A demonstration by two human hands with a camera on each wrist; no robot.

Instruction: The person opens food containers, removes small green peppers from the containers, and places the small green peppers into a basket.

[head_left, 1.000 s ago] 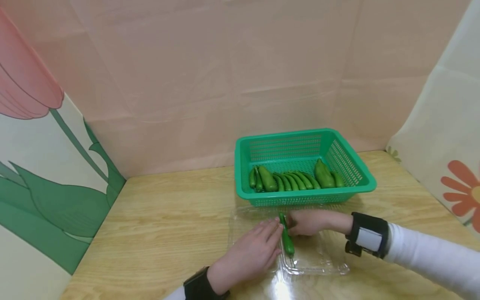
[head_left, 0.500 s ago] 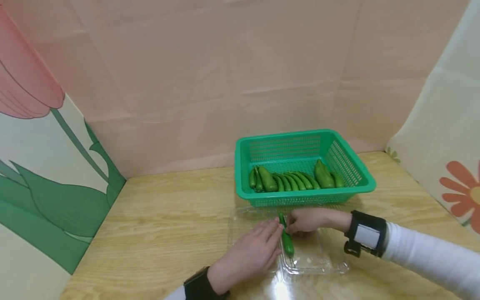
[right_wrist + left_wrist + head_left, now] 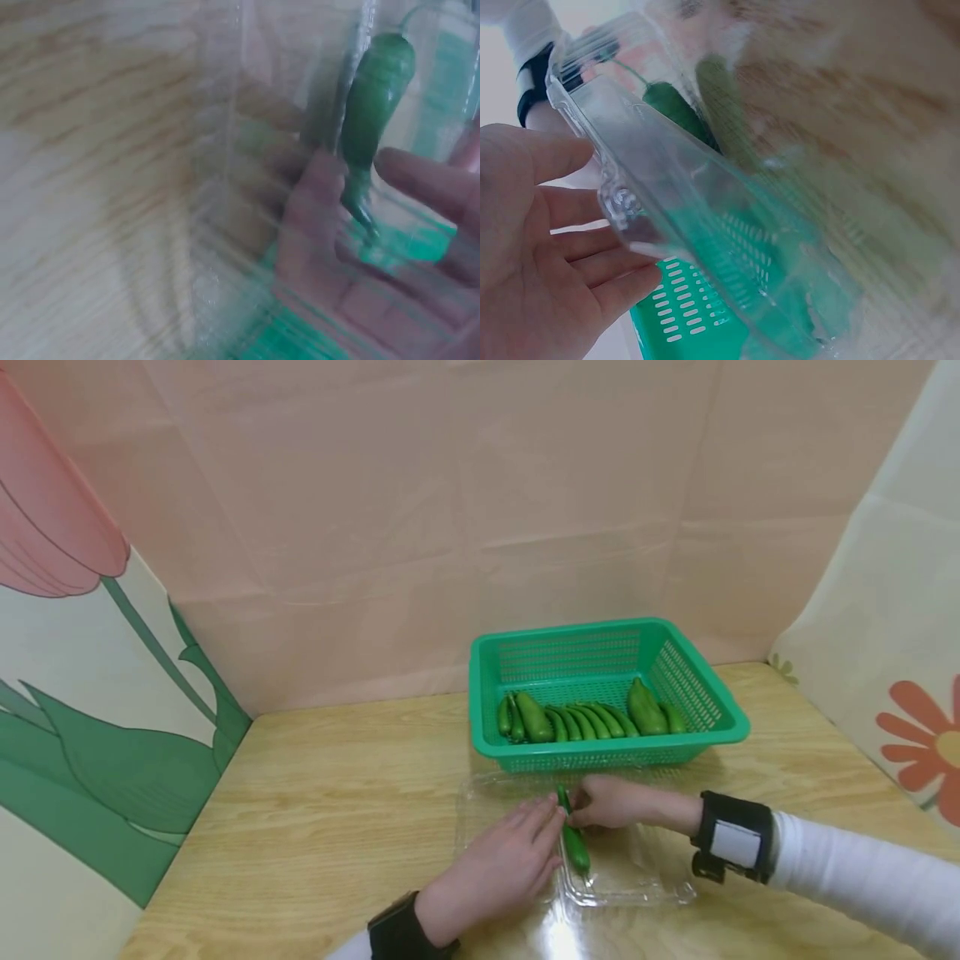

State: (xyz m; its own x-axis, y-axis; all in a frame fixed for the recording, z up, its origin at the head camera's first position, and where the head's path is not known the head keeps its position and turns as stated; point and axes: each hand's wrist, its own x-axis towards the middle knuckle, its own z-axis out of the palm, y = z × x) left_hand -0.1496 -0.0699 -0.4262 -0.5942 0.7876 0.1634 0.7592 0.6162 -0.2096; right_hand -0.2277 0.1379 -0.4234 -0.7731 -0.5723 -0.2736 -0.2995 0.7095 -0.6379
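Observation:
A long green pepper point(image 3: 575, 847) lies lengthwise along the left side of the right half of an open clear plastic clamshell box point(image 3: 626, 900). My right hand point(image 3: 618, 802) pinches the pepper near its far, narrow end; the right wrist view shows thumb and finger point(image 3: 424, 176) on either side of it. My left hand point(image 3: 498, 864) stretches over the box's left half, fingertips at the fold beside the pepper. In the left wrist view, the left fingers point(image 3: 630, 289) are extended against the clear plastic edge. The plastic partly blurs the pepper point(image 3: 676, 109) there.
A green plastic basket point(image 3: 611, 753) stands just behind the box and holds a row of green peppers point(image 3: 592, 722), some thick, some slim and curved. The wooden table point(image 3: 337, 785) extends to the left. Printed cloth point(image 3: 862, 610) hangs at the sides and back.
My right hand has shifted slightly left against the pepper, its fingers now drawn together on it. The pepper's near end has turned a little to the right. My left hand stays put.

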